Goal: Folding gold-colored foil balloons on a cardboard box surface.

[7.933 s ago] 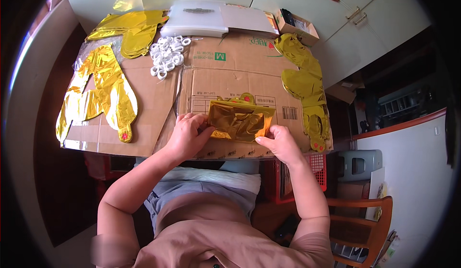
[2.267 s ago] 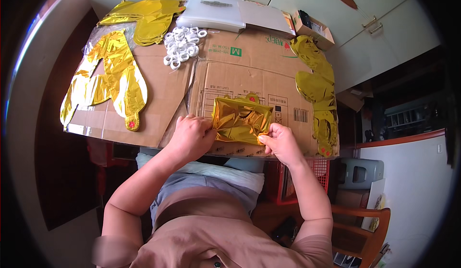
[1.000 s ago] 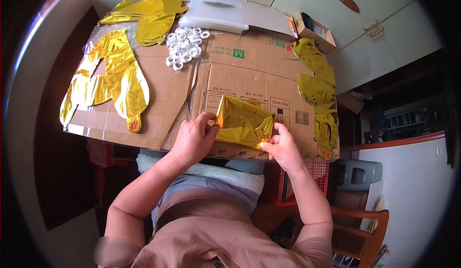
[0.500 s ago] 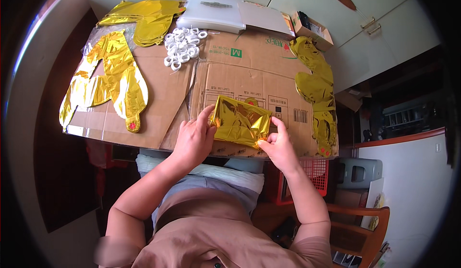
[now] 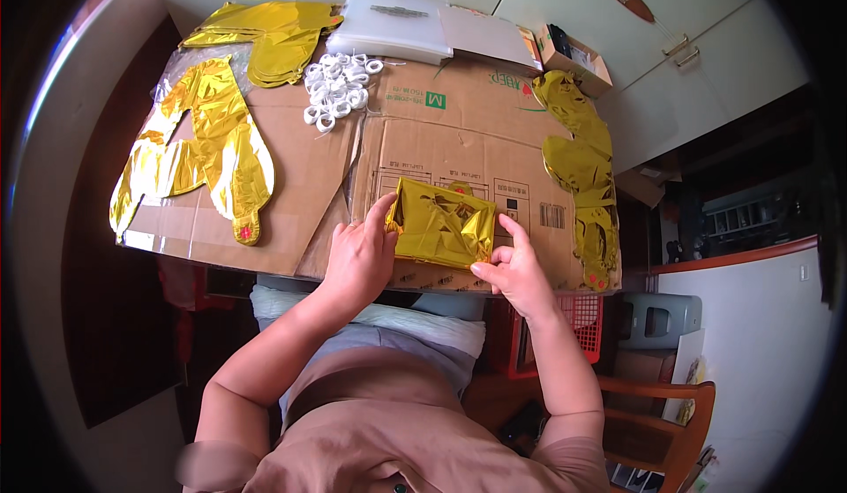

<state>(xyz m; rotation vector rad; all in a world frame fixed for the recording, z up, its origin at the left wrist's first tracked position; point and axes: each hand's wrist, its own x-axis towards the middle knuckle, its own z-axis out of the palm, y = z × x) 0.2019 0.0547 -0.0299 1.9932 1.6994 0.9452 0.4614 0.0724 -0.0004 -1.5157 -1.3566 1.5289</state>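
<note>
I had the folded gold foil balloon [image 5: 444, 224] right at the near edge of the cardboard sheet [image 5: 459, 131] that covered the bench. It was crumpled and shiny, folded into a rough rectangle with creases catching the light. My left hand [image 5: 360, 255] lay against its left side, fingers spread and flat, pressing rather than clamped, thumb up by the top corner. My right hand [image 5: 512, 268] was at its right lower corner, thumb and fingers pinched on the foil's edge, index finger pointing up along the side.

The balloon sat barely inside the cardboard's front edge, so there was little room toward me. Bare cardboard lay open above it and to its left. To the right, a long gold foil shape [image 5: 582, 171] ran down along the cardboard's right edge, near but apart from my right hand. Far left lay a flat gold letter balloon [image 5: 198, 153], and a stack of gold foil pieces [image 5: 265, 34] sat at the back left. A heap of white plastic rings [image 5: 340, 87] lay loose behind, beside a white plastic case [image 5: 397, 23], lid shut. At the back right stood a small open cardboard box [image 5: 573, 52]; I couldn't tell its contents.
</note>
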